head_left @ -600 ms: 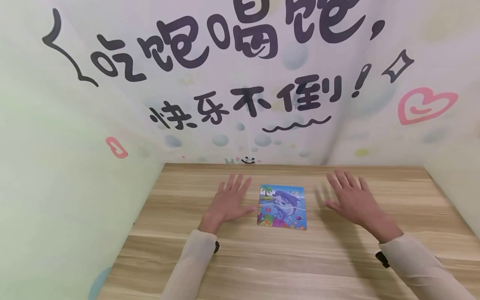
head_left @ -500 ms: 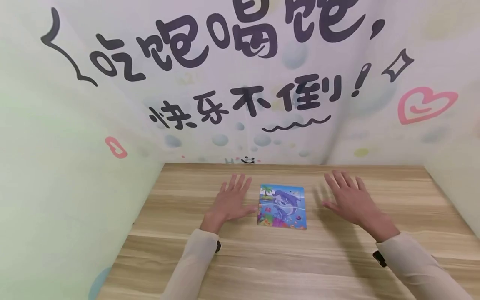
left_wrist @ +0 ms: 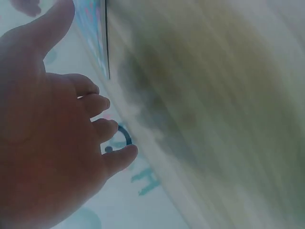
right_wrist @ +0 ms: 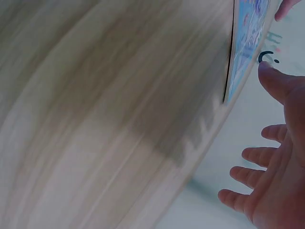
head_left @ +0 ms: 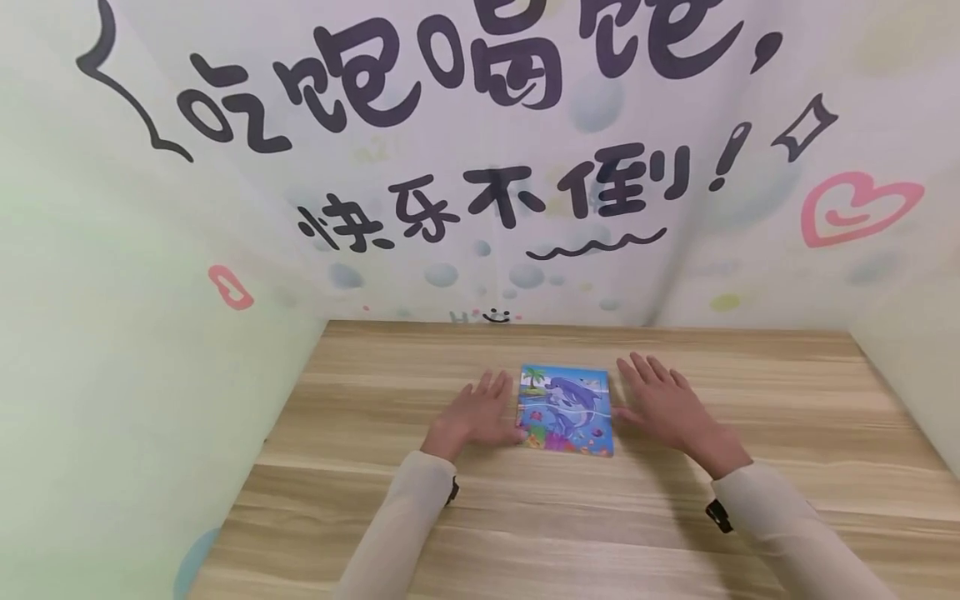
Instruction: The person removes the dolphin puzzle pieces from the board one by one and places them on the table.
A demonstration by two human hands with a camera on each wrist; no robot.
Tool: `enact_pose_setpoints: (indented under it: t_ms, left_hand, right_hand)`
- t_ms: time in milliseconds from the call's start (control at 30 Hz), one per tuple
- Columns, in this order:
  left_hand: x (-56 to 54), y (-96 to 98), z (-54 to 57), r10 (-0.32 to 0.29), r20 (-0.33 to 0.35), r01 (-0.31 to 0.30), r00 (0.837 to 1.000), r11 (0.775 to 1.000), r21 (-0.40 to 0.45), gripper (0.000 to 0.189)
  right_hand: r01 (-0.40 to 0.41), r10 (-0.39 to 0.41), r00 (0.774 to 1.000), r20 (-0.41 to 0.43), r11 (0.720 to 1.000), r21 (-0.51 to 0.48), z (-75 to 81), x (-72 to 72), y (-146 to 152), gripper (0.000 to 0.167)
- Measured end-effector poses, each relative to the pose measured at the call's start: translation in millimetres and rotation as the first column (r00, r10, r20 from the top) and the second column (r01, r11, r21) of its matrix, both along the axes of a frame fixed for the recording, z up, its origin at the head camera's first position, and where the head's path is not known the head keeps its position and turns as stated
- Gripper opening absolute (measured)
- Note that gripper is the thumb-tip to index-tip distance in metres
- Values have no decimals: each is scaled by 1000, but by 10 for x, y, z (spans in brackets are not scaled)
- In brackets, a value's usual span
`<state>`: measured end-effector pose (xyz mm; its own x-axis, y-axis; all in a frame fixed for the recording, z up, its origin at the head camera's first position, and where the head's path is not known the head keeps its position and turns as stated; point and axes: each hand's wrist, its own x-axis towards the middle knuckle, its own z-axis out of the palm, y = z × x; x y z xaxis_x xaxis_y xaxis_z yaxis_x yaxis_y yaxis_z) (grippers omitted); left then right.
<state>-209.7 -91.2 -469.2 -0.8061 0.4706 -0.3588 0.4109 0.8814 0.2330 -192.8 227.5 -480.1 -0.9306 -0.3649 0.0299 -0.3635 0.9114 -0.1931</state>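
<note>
A flat square picture board [head_left: 564, 410], printed with a purple dolphin, a palm tree and sea life, lies face up on the wooden table. To its left is my left hand [head_left: 480, 415], fingers extended, with the thumb at the board's lower left edge. My right hand [head_left: 663, 407] hovers on the other side, its thumb close to the right edge. Whether either thumb touches the board I cannot tell. The left wrist view shows the left palm [left_wrist: 57, 143] and part of the board [left_wrist: 93, 28]. In the right wrist view, the spread right fingers [right_wrist: 250, 176] hold nothing.
The wooden table [head_left: 525, 533] runs back to a white wall [head_left: 420, 283] with large black lettering. Side walls close in the table at left [head_left: 150, 375] and right [head_left: 900, 358]. Both sleeves are light, with a dark strap at each wrist.
Both hands have moved inward toward the board, the right one farther to the left and the left one slightly right and nearer to me. The board lies in about the same place.
</note>
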Motion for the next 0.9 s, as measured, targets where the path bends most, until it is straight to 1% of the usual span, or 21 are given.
enact_pose_setpoints:
  t_ms: [133,333,567,700,900]
  left_hand:
    - [12,68,-64,-16,-1,16,1000,999,-29,100]
    - [20,141,-137,-10,-12,10,1000,999,-31,97]
    - [56,197,-147,-28,-37,26,999,998,-54,94]
    - [85,246,-152,-26,-49,23,998,998,-51,94]
    - [106,342,-172,-36,-81,30,996,997,-78,94]
  right_hand:
    - [-5,5,1000,30,1000,-21,-42,-45,-89,81]
    - [-22,24,999,46,998,-53,-39,-83,-196,78]
    - [-28,39,994,103,994,-104,-38,-131,-255,76]
    - [-39,54,992,117,991,-127,-61,-195,-285,76]
    - [-63,83,988,131,987,-148,-94,-280,-386,70]
